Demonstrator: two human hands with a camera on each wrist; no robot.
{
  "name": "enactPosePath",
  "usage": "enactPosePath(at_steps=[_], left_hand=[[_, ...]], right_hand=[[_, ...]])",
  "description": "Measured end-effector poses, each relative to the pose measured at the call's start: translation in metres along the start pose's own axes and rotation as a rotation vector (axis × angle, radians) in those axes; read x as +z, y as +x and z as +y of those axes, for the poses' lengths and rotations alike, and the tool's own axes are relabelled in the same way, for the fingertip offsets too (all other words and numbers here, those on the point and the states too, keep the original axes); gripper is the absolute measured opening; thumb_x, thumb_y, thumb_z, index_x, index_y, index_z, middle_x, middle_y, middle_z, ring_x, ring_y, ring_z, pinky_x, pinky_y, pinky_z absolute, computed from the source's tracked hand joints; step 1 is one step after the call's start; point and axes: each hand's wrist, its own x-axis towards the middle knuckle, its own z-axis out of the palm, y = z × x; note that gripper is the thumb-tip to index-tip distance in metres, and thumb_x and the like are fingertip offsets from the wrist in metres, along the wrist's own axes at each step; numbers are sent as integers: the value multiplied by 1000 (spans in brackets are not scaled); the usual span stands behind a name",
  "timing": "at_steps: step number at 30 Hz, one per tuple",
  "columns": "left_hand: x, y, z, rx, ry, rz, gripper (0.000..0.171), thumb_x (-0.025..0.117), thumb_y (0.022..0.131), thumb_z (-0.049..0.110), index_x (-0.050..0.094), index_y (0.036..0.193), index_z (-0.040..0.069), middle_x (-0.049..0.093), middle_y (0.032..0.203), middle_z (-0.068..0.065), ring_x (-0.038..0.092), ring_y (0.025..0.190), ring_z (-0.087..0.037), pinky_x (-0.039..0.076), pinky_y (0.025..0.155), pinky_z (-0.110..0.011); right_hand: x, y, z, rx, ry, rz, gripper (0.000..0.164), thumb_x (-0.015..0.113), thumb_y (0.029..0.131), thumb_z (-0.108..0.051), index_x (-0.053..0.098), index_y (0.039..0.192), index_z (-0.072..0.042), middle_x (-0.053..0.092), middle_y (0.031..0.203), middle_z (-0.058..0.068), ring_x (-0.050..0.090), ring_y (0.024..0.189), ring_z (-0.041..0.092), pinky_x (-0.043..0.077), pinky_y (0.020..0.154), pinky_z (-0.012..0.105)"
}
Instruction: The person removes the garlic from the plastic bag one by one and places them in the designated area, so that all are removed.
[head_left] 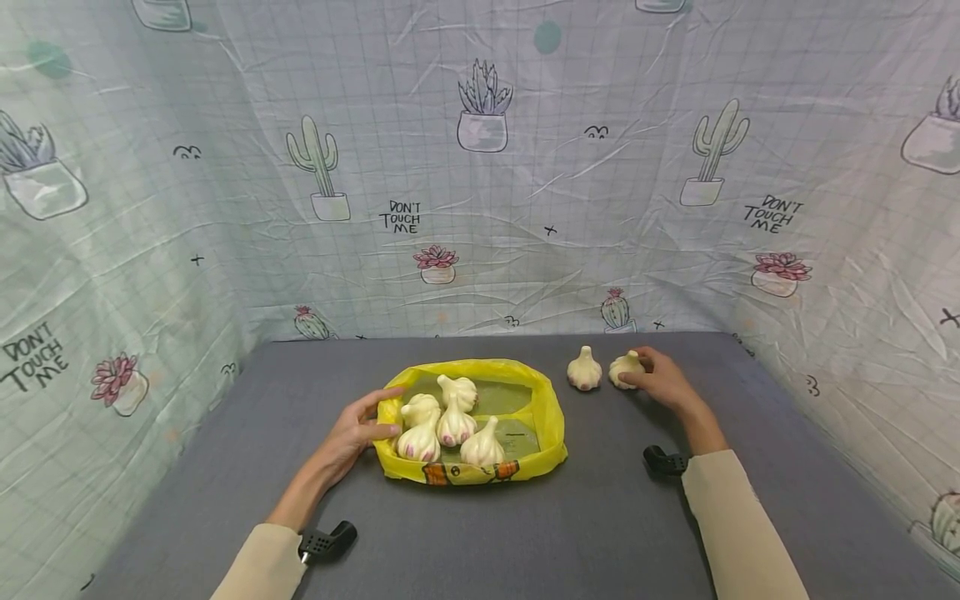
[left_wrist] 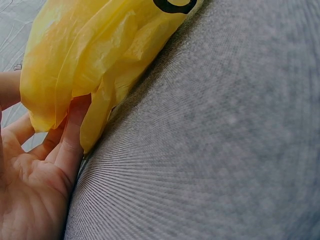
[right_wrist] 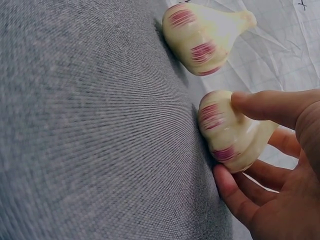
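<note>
In the head view, a yellow plastic bag [head_left: 551, 417] stands spread wide at the centre of the table, several garlic bulbs [head_left: 483, 446] grouped in its left half. My left hand [head_left: 352, 433] holds the bag's left end, thumb and fingers at the rim. Up close, the left wrist view has the fingers [left_wrist: 70, 145] partly hidden by the yellow plastic [left_wrist: 115, 55]. Right of the bag, my right hand [head_left: 663, 383] grips a garlic bulb [right_wrist: 212, 117] with purple streaks, thumb on one side and fingers on the other. Another garlic bulb [head_left: 584, 369] stands upright just left of it.
The grey tabletop [head_left: 480, 542] runs back to a hanging cloth [head_left: 525, 275] printed with potted plants, which also rises on both sides. A black device [head_left: 327, 542] sits at the left wrist and another black device [head_left: 663, 462] at the right.
</note>
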Motion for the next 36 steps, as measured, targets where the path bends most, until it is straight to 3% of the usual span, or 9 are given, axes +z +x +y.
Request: enactPosePath(at_steps=[17, 36], left_hand=[[1, -2, 1, -5, -11, 1, 72, 72, 91, 6, 41, 155, 0, 38, 157, -31, 65, 111, -13, 61, 87, -29], [1, 0, 0, -7, 15, 6, 70, 71, 91, 7, 43, 155, 2, 36, 160, -28, 63, 115, -13, 60, 89, -28]], right_hand=[[-3, -1, 0, -6, -1, -11, 64, 66, 101, -27, 42, 148, 8, 40, 153, 39, 42, 139, 56, 50, 101, 62], [-7, -5, -3, 4, 15, -14, 62, 64, 102, -25, 42, 150, 7, 40, 154, 38, 44, 139, 54, 53, 99, 58]])
